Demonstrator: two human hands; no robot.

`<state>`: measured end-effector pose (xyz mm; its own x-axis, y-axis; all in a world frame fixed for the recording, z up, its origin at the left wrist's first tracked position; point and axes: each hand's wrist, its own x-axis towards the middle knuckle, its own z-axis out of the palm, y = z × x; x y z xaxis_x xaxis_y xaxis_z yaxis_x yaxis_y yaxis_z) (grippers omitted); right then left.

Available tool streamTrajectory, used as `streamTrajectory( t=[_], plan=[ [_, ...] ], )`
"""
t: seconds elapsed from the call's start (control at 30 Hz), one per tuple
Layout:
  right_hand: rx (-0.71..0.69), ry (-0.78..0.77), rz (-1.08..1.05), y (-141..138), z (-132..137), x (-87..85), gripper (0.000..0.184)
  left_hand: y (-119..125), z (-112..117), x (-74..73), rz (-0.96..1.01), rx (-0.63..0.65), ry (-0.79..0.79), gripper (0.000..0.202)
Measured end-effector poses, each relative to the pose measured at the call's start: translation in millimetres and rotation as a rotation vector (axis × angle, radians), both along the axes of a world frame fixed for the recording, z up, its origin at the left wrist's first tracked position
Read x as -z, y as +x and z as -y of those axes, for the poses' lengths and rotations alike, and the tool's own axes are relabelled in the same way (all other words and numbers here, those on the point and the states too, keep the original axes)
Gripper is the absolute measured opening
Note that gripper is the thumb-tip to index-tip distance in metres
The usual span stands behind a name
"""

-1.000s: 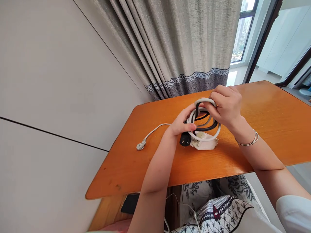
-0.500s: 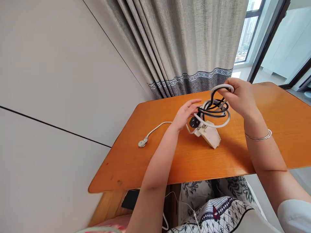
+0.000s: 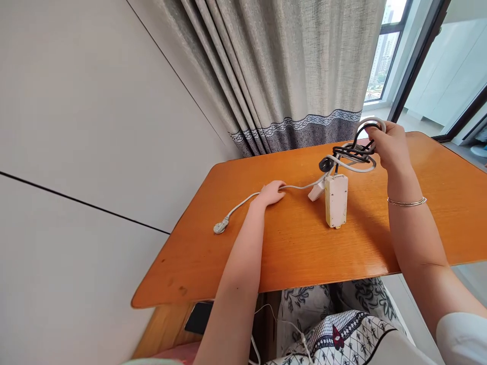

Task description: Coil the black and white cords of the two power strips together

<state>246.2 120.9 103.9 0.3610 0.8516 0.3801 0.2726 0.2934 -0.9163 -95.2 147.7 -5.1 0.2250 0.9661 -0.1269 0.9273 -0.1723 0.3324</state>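
Note:
My right hand [image 3: 390,147] is closed on a coil of black and white cables [image 3: 353,153], lifted above the orange table [image 3: 304,238]. A cream power strip [image 3: 336,201] hangs from the coil with its lower end at the table top. A black plug [image 3: 325,163] sticks out at the coil's left. My left hand [image 3: 271,192] rests on the table, its fingers closed over a white cord [image 3: 243,203] that runs left to a white plug [image 3: 219,227] lying flat.
A grey curtain [image 3: 289,71] hangs behind the table, with a window and a dark door frame [image 3: 414,61] at the right. A plain wall [image 3: 76,152] stands at the left. A dark phone [image 3: 200,318] lies on a ledge under the table edge.
My right hand has lifted the coil up and to the right, so the power strip now hangs upright. My left hand let go of the coil and dropped onto the white cord.

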Motion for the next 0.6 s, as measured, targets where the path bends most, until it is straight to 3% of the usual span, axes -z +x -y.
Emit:
streamTrajectory(
  t=[0.1, 0.23, 0.3, 0.4, 0.5, 0.6],
  plan=[
    [0.042, 0.019, 0.005, 1.4, 0.8, -1.5, 0.022, -18.9, -3.1, 2.6, -0.052, -0.173, 0.050, 0.020],
    [0.034, 0.100, -0.004, -5.7, 0.7, -4.3, 0.019, -38.4, -2.9, -4.9, -0.082, -0.367, 0.079, 0.019],
    [-0.029, 0.141, 0.022, -14.0, 4.4, -6.4, 0.018, -41.1, -2.8, -12.5, 0.000, -0.446, 0.142, 0.018],
    [-0.143, 0.172, 0.102, -31.3, 17.2, -9.9, 0.019, -35.6, -2.9, -29.4, 0.285, -0.521, 0.314, 0.010],
    [-0.273, 0.173, 0.179, -51.2, 32.0, -10.0, 0.015, -18.6, 3.0, -51.5, 0.663, -0.470, 0.453, 0.013],
    [-0.383, 0.189, 0.240, -69.6, 40.4, -4.1, 0.010, 10.3, 23.5, -73.4, 0.993, -0.217, 0.497, 0.017]
  ],
)
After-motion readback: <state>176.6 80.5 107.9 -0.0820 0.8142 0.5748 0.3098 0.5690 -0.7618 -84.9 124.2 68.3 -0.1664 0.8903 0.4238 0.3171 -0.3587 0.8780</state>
